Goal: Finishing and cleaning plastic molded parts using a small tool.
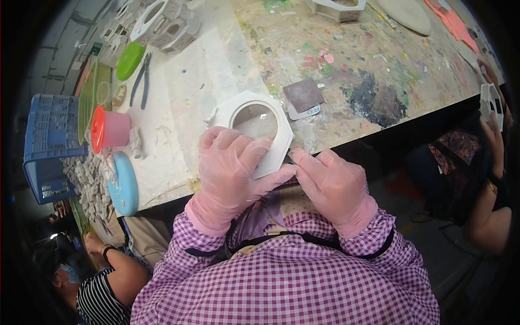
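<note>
My left hand [225, 165], in a thin pink glove, grips a white octagonal frame [283, 142] with a round opening. Its fingers lie over the near left side and the thumb runs along the lower edge. The frame is tilted at the table's front edge. My right hand [335, 187], gloved alike, is closed in a pinch at the frame's right edge, close to my left thumb. Something thin and dark shows at its fingertips, too small to name. Just beyond the frame, a brown square of sandpaper [303, 95] lies partly over a white card [306, 112].
On the left are pliers [142, 81], a green lid [130, 60], a pink cup [116, 130], a blue round lid [123, 184], a pile of small grey pieces [92, 187] and a blue crate [51, 146]. More white frames [168, 27] stand far left. People sit on both sides.
</note>
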### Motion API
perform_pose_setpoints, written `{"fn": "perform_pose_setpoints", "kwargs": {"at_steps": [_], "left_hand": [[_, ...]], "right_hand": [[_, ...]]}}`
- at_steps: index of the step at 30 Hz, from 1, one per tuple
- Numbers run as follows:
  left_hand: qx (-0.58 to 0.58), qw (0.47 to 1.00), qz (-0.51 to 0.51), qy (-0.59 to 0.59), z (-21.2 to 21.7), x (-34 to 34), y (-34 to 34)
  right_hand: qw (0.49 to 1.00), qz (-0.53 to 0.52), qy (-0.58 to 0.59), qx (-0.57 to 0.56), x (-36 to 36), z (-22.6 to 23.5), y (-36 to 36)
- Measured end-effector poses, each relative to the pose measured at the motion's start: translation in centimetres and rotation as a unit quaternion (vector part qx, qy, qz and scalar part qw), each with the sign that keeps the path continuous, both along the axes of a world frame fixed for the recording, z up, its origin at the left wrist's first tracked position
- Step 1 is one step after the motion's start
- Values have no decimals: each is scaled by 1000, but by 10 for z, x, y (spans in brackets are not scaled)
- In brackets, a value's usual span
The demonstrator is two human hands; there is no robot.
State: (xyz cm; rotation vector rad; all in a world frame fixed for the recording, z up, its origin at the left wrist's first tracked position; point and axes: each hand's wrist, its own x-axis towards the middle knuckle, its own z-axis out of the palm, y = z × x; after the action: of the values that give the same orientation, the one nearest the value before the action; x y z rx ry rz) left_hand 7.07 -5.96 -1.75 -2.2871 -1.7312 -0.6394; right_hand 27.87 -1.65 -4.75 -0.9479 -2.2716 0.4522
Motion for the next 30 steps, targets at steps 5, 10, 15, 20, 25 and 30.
{"fn": "perform_pose_setpoints", "kwargs": {"at_steps": [5,10,15,20,25,30], "left_hand": [[3,1000,-1,-4,-1,0,0],[2,1000,-3,2,0,0,0],[2,1000,2,3,0,0,0],[0,1000,-2,-5,1,0,1],[-3,1000,-1,-4,2,0,1],[-2,1000,-1,-2,1,0,1]], "right_hand": [[1000,-2,15,12,0,-1,0],[1000,7,8,2,2,0,1],[999,24,16,16,7,4,-2],[1000,12,0,18,5,3,-1],[1000,7,1,9,4,3,0],[1000,4,9,5,2,2,0]]}}
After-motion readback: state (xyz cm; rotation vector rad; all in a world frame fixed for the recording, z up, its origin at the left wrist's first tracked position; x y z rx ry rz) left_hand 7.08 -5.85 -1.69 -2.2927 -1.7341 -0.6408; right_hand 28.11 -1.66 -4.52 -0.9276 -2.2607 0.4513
